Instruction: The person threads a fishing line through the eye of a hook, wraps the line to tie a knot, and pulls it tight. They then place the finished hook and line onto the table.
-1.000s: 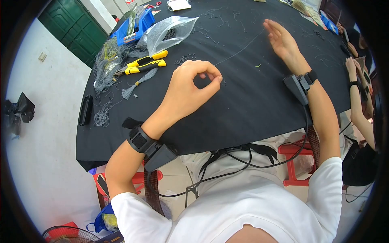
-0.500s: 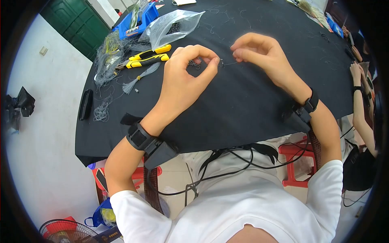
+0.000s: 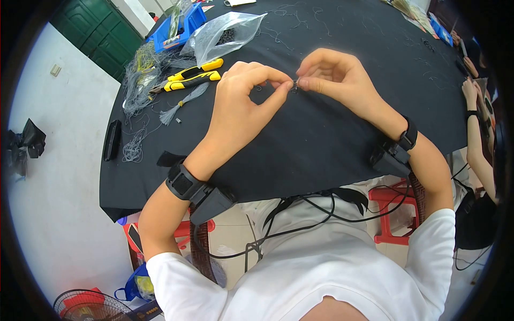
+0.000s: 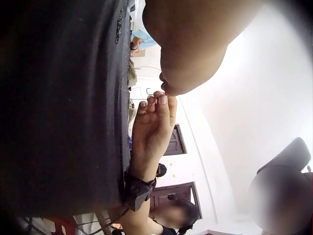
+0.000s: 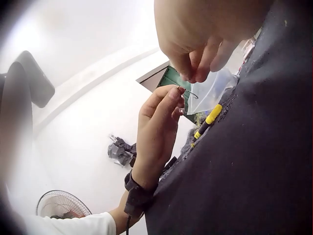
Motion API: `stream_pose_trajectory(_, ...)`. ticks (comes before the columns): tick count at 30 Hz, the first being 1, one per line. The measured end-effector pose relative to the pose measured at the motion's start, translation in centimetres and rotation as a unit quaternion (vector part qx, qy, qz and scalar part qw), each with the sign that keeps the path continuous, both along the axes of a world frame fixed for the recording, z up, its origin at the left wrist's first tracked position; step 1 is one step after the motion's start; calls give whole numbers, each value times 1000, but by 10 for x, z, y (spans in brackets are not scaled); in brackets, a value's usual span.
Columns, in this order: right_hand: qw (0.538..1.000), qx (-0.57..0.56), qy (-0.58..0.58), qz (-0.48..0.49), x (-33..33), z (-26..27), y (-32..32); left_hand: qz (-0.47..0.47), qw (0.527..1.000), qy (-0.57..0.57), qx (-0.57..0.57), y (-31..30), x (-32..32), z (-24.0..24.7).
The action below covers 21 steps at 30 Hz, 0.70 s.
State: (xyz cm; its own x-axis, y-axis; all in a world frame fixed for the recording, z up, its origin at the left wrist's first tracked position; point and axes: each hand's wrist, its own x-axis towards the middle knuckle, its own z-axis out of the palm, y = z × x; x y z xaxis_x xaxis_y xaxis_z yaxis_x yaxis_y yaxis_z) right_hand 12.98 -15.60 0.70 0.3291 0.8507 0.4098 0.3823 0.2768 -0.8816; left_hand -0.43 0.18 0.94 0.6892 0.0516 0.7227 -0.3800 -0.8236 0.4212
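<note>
Over the black tablecloth [image 3: 300,144], my left hand [image 3: 243,99] pinches a small fish hook [image 5: 196,95] between thumb and index finger. The hook's curved bend sticks out past the fingertips in both wrist views. My right hand [image 3: 342,80] has come up to it, its thumb and index finger pinched at the thin line beside the hook. The fingertips of both hands nearly meet. The line itself is mostly hidden by the fingers. Below and beyond the left hand, a few loose dark hooks [image 3: 258,87] lie on the cloth.
Left of the hands lie yellow-and-black pliers [image 3: 193,81], a tied bundle of grey line [image 3: 184,104] and a tangle of line [image 3: 140,80]. A clear plastic bag [image 3: 235,29] and blue basket [image 3: 182,35] stand behind. A black case [image 3: 112,140] lies near the left edge.
My right hand has moved from the far right, where the line stretched out to it, in to the left hand's fingertips. The left hand still pinches the hook.
</note>
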Motion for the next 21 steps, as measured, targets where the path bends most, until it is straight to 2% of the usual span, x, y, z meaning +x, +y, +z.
stream_pose_trajectory(21,999,-27,8,16,-1,-3,0,-5,1000,13,3,-1,-1,-1)
